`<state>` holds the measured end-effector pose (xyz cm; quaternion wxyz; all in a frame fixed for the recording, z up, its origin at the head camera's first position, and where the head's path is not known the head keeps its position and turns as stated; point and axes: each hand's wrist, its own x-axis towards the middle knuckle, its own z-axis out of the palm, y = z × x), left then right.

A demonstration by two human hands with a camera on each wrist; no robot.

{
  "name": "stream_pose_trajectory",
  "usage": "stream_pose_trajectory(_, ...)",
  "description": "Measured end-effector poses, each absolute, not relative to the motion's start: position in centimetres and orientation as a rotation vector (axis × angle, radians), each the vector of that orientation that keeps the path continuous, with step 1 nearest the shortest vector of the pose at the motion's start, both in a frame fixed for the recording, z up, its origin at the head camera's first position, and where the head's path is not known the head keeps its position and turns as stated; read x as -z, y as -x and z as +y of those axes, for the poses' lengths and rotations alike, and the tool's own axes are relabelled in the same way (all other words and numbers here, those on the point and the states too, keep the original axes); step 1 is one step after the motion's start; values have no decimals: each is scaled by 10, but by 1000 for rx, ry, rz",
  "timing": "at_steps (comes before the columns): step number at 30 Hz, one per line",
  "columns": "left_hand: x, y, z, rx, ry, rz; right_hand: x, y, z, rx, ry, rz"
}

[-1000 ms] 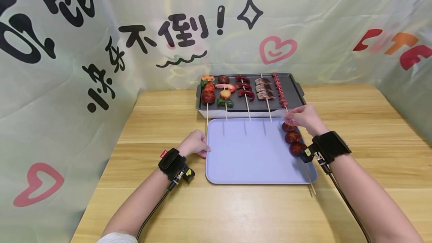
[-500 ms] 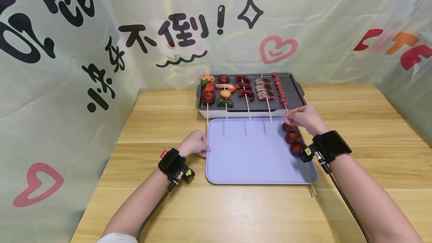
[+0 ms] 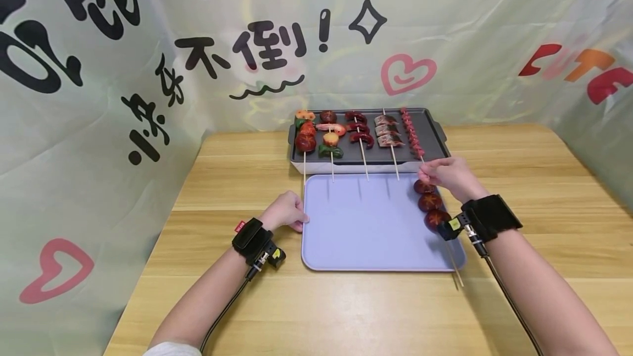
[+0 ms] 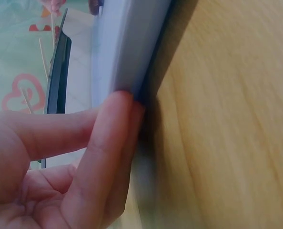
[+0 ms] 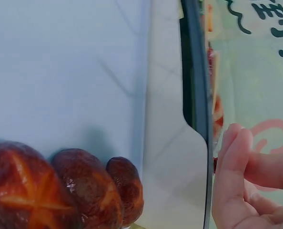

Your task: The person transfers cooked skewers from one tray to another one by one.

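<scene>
5 sticks (image 3: pixel 361 139) on pan (image 3: pixel 429 132), 12 o'clock; R hand (image 3: pixel 452 176) fingers pinch red stick (image 3: pixel 410 129). Most done, prob.; mushroom stick (image 3: pixel 429 202) left on tray (image 3: pixel 363 227), 3 o'clock. L hand (image 3: pixel 285 212) fingers pinch tray at 9.

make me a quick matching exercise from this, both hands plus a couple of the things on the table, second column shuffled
Column one
1. left hand
2. right hand
3. three-mushroom skewer
4. dark pan

Column two
a. bearing five skewers in a row
b. lying along the right side of the lilac tray
c. pinching the stick of the small-red-piece skewer
d. gripping the tray's left edge

Right pairs: 1-d, 2-c, 3-b, 4-a
</scene>
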<state>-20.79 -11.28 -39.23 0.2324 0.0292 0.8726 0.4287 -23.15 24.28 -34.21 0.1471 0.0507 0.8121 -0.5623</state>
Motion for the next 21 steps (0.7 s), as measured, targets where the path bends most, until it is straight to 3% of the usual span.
stream_pose_trajectory(21, 395, 209, -113, -1209, -94, 2384, 338, 196, 251, 1638, -79, 2282)
